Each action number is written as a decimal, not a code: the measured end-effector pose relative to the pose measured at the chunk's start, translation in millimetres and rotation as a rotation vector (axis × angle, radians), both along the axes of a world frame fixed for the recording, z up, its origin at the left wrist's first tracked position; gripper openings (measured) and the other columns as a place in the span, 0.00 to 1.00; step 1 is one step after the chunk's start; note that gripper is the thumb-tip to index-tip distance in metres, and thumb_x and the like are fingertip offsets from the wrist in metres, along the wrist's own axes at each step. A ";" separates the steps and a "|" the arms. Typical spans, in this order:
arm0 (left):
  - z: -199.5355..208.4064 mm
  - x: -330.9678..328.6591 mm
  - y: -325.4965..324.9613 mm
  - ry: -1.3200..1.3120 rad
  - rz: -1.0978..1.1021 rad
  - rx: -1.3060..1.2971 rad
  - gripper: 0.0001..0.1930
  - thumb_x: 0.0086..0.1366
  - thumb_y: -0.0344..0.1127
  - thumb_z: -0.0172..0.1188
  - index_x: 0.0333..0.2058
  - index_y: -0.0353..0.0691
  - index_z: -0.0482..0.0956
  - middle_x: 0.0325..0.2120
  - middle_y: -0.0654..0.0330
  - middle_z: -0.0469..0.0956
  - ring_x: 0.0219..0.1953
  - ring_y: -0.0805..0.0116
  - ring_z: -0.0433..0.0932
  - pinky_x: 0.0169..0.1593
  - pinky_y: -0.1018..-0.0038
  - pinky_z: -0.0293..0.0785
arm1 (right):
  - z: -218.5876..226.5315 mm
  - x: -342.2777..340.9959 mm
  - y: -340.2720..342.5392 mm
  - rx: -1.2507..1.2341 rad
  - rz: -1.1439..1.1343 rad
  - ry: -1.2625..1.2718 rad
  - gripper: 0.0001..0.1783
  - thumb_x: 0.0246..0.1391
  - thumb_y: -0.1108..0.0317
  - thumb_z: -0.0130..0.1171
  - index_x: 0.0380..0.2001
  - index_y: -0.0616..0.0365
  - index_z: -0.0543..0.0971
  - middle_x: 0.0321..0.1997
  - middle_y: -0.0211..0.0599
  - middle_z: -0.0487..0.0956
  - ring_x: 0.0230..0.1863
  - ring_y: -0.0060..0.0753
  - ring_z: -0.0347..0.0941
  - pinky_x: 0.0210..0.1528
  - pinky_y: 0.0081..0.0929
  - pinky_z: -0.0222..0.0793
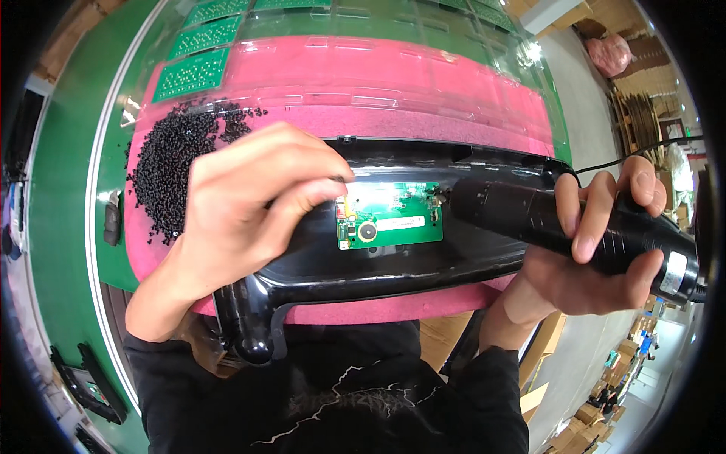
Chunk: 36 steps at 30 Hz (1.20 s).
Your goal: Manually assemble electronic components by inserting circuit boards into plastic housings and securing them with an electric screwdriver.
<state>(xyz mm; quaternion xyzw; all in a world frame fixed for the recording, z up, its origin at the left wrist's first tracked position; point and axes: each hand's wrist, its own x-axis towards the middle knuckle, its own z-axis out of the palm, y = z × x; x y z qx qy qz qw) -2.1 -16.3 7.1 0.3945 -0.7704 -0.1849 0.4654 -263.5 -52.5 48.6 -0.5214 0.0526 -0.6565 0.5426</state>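
Observation:
A black electric screwdriver (522, 213) lies in my right hand (586, 261), its fingers wrapped round the body. The screwdriver's front end points left at the upper right edge of a green circuit board (397, 236). That board sits inside a glossy black plastic housing (393, 276), with a round buzzer-like part at its lower left. At the board's upper left corner, my left hand (249, 193) is closed in a pinch; a tiny dark spot shows at its fingertips, too small to name. Left of it spreads a pile of small black screws (170, 163).
The housing rests on a pink mat (363, 312) over a green tabletop (76, 181). Beyond it lie clear plastic trays (363, 98), with several green boards (193, 74) at the far left. A black cable (605, 164) runs off right. Cardboard boxes (590, 424) stand on the floor.

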 end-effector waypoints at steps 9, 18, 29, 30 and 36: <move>-5.5 -6.5 -0.5 -0.246 -0.237 0.069 0.05 0.55 0.28 0.63 0.29 0.36 0.75 0.25 0.59 0.73 0.27 0.61 0.73 0.29 0.68 0.71 | -6.0 1.7 -4.5 -0.015 -0.102 0.204 0.21 0.52 0.59 0.59 0.44 0.58 0.67 0.50 0.36 0.64 0.20 0.19 0.62 0.26 0.21 0.56; -11.4 -4.1 1.4 -0.275 -0.268 0.065 0.10 0.48 0.29 0.67 0.30 0.36 0.77 0.30 0.62 0.79 0.29 0.63 0.76 0.31 0.69 0.75 | -9.6 12.7 -5.4 0.021 -0.160 0.269 0.22 0.51 0.58 0.59 0.43 0.58 0.67 0.49 0.39 0.65 0.19 0.19 0.63 0.24 0.21 0.57; -7.5 -2.2 7.1 -0.354 -0.204 0.369 0.09 0.56 0.30 0.63 0.37 0.41 0.80 0.31 0.61 0.83 0.33 0.60 0.82 0.34 0.67 0.79 | 0.7 27.8 -17.7 0.145 -0.187 0.546 0.16 0.58 0.59 0.53 0.42 0.61 0.71 0.32 0.39 0.71 0.23 0.24 0.64 0.29 0.22 0.60; -7.5 -2.2 6.7 -0.353 -0.204 0.371 0.09 0.56 0.30 0.63 0.37 0.41 0.80 0.31 0.61 0.83 0.33 0.60 0.82 0.34 0.67 0.79 | 0.9 32.8 -18.4 0.173 -0.247 0.550 0.18 0.57 0.58 0.53 0.44 0.62 0.71 0.29 0.36 0.71 0.22 0.23 0.63 0.28 0.22 0.59; -6.3 -2.0 6.5 -0.353 -0.200 0.390 0.08 0.57 0.30 0.62 0.36 0.40 0.80 0.32 0.61 0.83 0.31 0.60 0.83 0.33 0.68 0.79 | -4.7 30.8 -27.3 0.066 -0.112 0.541 0.27 0.55 0.55 0.52 0.49 0.68 0.69 0.26 0.32 0.71 0.17 0.19 0.60 0.24 0.20 0.56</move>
